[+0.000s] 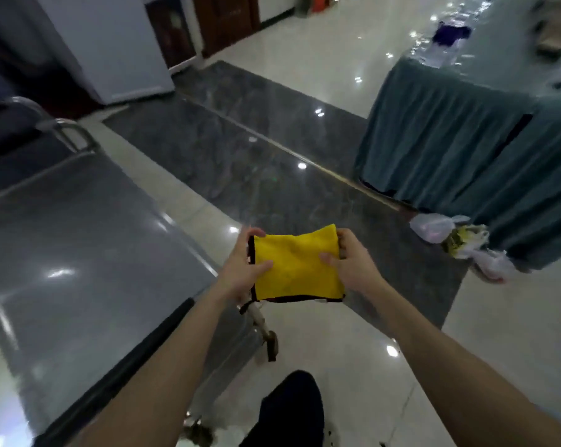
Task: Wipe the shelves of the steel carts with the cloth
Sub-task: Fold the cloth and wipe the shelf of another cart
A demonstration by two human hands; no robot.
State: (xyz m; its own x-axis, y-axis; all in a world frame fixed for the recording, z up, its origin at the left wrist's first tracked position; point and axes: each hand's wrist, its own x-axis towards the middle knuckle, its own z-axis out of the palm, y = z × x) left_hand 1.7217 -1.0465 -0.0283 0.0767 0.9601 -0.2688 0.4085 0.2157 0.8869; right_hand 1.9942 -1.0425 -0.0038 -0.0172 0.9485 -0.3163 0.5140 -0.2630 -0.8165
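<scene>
Yellow cloth (pixel 297 266), black-edged and folded to a flat pad, was held up in mid-air between both hands, in front of the body and just right of the steel cart (pixel 63 237). It touched no shelf. Likely it was held that way to square the fold for a clean wiping face before going down on the cart's top shelf, so wiping looked not yet begun here.

Left hand (pixel 243 266) gripped the cloth's left edge, thumb lying across the yellow face, fingers curled round behind. Right hand (pixel 347 262) pinched the right edge the same way, thumb on top, fingers wrapped over the far corner. Frame was motion-blurred, so the number of folds was hard to tell.

A caster (pixel 271 345) showed below the cloth. Teal-skirted surface (pixel 450 150) stood well apart on the right, with plastic bags (pixel 434 227) on the floor at its foot.
</scene>
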